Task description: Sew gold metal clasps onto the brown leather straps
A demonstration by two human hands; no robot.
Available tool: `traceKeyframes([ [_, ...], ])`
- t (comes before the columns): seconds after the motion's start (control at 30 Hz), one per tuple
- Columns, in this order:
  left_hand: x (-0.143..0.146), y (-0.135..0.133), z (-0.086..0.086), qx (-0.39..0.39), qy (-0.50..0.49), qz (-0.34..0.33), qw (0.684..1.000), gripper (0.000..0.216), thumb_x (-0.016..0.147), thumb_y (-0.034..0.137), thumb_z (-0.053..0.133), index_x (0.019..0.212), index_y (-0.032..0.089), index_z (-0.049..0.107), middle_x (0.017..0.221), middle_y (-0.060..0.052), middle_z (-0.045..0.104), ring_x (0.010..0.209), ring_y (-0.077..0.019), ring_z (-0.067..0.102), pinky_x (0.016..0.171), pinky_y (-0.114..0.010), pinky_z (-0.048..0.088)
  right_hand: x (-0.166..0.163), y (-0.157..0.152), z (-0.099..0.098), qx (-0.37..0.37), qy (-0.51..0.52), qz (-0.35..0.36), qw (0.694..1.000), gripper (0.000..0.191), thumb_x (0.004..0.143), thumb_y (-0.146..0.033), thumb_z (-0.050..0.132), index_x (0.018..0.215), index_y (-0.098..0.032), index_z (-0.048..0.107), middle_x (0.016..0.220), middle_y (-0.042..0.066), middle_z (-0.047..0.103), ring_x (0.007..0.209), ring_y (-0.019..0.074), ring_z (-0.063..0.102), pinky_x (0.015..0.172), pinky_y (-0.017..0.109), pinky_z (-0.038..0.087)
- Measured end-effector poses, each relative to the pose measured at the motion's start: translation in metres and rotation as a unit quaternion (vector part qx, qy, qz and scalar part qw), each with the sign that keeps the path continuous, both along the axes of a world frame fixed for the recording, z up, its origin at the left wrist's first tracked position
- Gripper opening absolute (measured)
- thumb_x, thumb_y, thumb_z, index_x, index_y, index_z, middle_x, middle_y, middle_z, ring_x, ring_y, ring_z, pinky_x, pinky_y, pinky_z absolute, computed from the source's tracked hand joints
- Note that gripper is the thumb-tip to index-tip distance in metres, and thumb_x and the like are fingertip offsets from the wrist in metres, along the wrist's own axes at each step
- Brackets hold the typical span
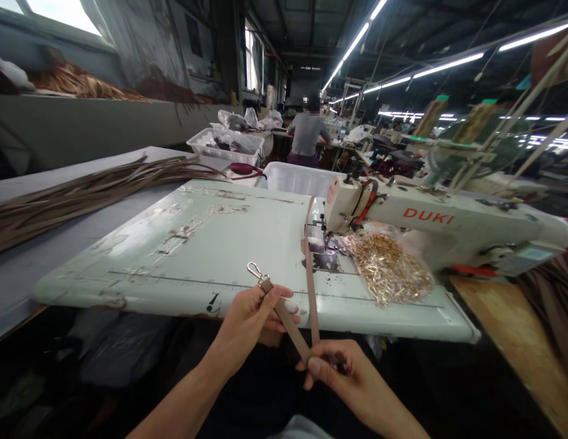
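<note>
A flat brown strap (291, 324) runs between my two hands over the front edge of the sewing table. My left hand (254, 314) is closed on it, thumb on top, close to the end that carries a metal snap hook (254, 269). Lower and to the right, my right hand (336, 369) pinches the strap; something dark also shows among its fingers, too hidden to name. From there a length of strap (310, 268) runs back across the table, just left of the sewing machine's needle area (327, 241).
The sewing machine (402, 210) stands at the right, with a clear bag of gold metal hardware (391, 268) beside its needle. Many brown strips (96, 183) lie at the left. White bins (293, 178) stand behind the table (247, 225). A person (309, 137) sits further back.
</note>
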State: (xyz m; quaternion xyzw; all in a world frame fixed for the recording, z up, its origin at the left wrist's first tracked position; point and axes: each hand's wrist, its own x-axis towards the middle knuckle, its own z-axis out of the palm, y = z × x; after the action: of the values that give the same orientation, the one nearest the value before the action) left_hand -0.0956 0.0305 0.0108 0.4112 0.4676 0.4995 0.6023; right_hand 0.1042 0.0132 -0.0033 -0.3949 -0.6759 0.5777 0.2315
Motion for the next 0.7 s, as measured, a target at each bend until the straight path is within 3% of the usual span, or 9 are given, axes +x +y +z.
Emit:
traceKeyframes([
  [0.4,-0.003,-0.004,0.0,0.002,0.001,0.002,1.0,0.033,0.085,0.044,0.054,0.094,0.013,0.061,0.072,-0.01,0.071,0.066,-0.025,0.07,0.061,-0.034,0.058,-0.005,0.0,0.002,0.015,0.008,0.004,1.0,0.033,0.091,-0.04,0.046,0.09,-0.015,0.068,0.072,0.005,0.069,0.07,0.0158,0.06,0.065,0.025,0.041],
  [0.53,-0.009,0.004,-0.004,0.006,-0.01,0.019,1.0,0.033,0.084,0.044,0.055,0.092,0.012,0.06,0.07,-0.009,0.07,0.066,-0.0244,0.07,0.057,-0.031,0.058,-0.003,0.001,0.007,0.032,-0.012,0.041,0.999,0.032,0.09,-0.038,0.048,0.082,-0.016,0.07,0.078,0.004,0.07,0.075,0.0149,0.061,0.067,0.022,0.041],
  [0.6,-0.02,0.015,-0.008,0.016,-0.021,0.056,0.998,0.033,0.084,0.044,0.055,0.091,0.012,0.059,0.07,-0.008,0.07,0.066,-0.0234,0.07,0.057,-0.03,0.057,0.002,-0.001,0.008,0.016,-0.041,0.064,0.997,0.03,0.088,-0.038,0.052,0.08,-0.016,0.07,0.081,0.003,0.071,0.066,0.0112,0.06,0.058,0.019,0.04],
  [0.7,-0.04,0.035,-0.015,0.036,-0.019,0.118,0.992,0.032,0.084,0.042,0.056,0.09,0.011,0.058,0.07,-0.009,0.07,0.067,-0.0233,0.07,0.06,-0.031,0.057,0.008,-0.006,0.009,-0.091,-0.055,0.078,0.991,0.033,0.089,-0.043,0.048,0.094,-0.016,0.066,0.083,0.004,0.071,0.04,0.0027,0.046,0.038,0.016,0.028],
])
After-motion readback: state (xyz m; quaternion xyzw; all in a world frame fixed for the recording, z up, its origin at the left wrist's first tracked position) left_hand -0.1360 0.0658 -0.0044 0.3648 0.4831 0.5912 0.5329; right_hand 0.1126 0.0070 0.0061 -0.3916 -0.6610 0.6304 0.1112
